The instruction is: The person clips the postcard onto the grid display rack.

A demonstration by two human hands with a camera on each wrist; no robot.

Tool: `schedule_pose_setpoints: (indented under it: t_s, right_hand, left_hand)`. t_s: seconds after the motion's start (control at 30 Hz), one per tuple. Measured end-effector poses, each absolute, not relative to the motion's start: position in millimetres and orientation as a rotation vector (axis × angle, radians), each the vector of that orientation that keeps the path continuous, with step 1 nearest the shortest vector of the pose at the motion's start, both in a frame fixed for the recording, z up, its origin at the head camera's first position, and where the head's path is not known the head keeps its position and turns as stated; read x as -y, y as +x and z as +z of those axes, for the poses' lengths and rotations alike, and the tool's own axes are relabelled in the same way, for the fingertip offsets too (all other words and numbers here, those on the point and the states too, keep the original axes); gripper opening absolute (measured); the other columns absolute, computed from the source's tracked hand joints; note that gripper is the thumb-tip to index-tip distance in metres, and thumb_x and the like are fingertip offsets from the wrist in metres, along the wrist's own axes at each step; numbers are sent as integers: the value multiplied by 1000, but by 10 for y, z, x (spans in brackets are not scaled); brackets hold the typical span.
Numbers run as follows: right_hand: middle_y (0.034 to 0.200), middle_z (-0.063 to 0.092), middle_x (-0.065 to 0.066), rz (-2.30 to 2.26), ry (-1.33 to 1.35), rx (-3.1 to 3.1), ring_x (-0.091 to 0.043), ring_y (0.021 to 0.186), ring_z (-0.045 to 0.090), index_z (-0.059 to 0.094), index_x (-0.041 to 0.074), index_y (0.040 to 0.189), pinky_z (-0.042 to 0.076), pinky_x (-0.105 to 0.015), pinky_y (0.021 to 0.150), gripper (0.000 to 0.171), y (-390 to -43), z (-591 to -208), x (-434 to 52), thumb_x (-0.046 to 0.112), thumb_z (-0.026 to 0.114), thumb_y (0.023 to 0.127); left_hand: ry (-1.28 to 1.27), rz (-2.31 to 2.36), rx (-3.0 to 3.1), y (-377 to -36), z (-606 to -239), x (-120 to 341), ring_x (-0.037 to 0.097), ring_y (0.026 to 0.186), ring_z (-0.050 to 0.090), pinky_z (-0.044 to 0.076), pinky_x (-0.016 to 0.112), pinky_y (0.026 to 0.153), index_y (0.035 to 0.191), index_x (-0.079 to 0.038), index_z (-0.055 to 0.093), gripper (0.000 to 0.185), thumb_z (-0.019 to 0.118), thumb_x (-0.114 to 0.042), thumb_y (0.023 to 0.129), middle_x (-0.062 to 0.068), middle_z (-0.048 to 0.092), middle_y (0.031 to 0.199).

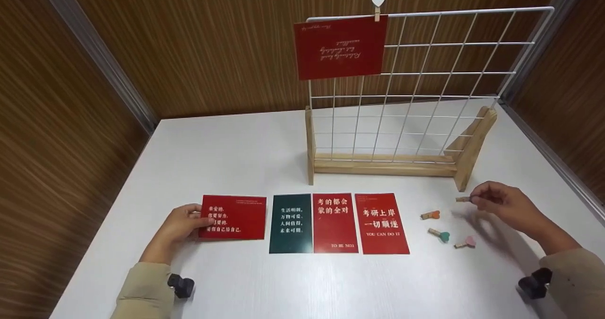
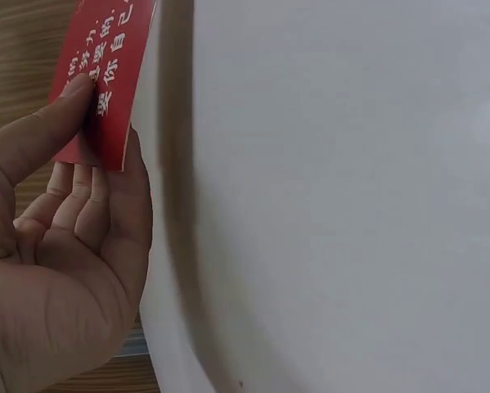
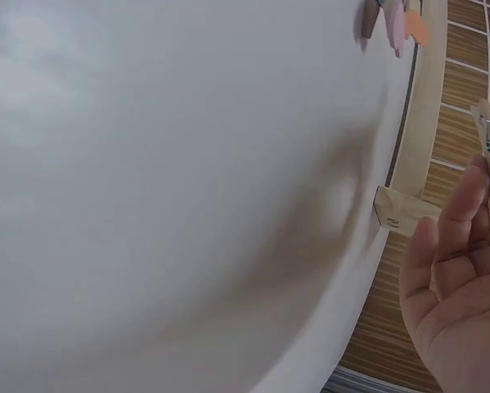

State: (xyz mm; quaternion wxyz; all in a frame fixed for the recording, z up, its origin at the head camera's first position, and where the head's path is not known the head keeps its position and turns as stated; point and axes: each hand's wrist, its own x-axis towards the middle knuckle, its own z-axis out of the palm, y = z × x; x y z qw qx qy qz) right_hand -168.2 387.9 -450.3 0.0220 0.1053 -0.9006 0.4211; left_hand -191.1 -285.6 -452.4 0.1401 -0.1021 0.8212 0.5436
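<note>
My left hand [image 1: 182,224] pinches the left edge of a red card [image 1: 233,217] with white characters, thumb on top; the left wrist view shows the thumb [image 2: 44,131] pressing that card [image 2: 105,78] against the fingers beneath. My right hand [image 1: 503,204] holds a small wooden clothespin [image 1: 463,199] just above the white table [image 1: 264,149], right of the card row. The right wrist view shows the clothespin [image 3: 488,139], with a blue part, at the fingertips. A white wire grid [image 1: 425,82] on a wooden stand [image 1: 383,164] holds a red card [image 1: 340,47] under a white heart clip [image 1: 377,2].
A dark green card [image 1: 290,223] and two red cards [image 1: 334,222] [image 1: 381,223] lie side by side in the middle. Three heart clothespins, orange [image 1: 430,214], teal [image 1: 439,235] and pink [image 1: 465,242], lie near my right hand. Wood-panel walls enclose the table.
</note>
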Motion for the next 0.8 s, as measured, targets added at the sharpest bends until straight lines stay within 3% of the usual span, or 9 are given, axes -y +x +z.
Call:
schedule_pose_setpoints:
  t_s: [0.37,0.67,0.8]
  right_hand:
    - [94,70,7,1467,129,2708,-7,82,66,63,-5,110,50,-15,72,30,-1676,-4393,-3971,17,68,90]
    - [92,69,12,1540,105,2599,-2,79,64,66,0,108,48,-11,72,21,-1726,-4257,-4065,10,66,90]
    - [90,69,9,1689,167,2437,-3,78,64,68,-1,106,48,-11,72,17,-1775,-4171,-4120,-1,63,90]
  left_hand:
    - [-314,1840,-2192,-2003,-4418,2818,13,82,65,53,27,72,109,4,54,31,71,-4,84,6,69,94]
    - [-216,1937,-2141,-2169,-4179,2483,17,88,64,53,30,76,114,6,51,37,71,-4,85,9,67,99]
    - [-150,1942,-2161,-2262,-4066,2267,20,91,64,53,31,78,115,6,51,38,71,-6,85,12,66,103]
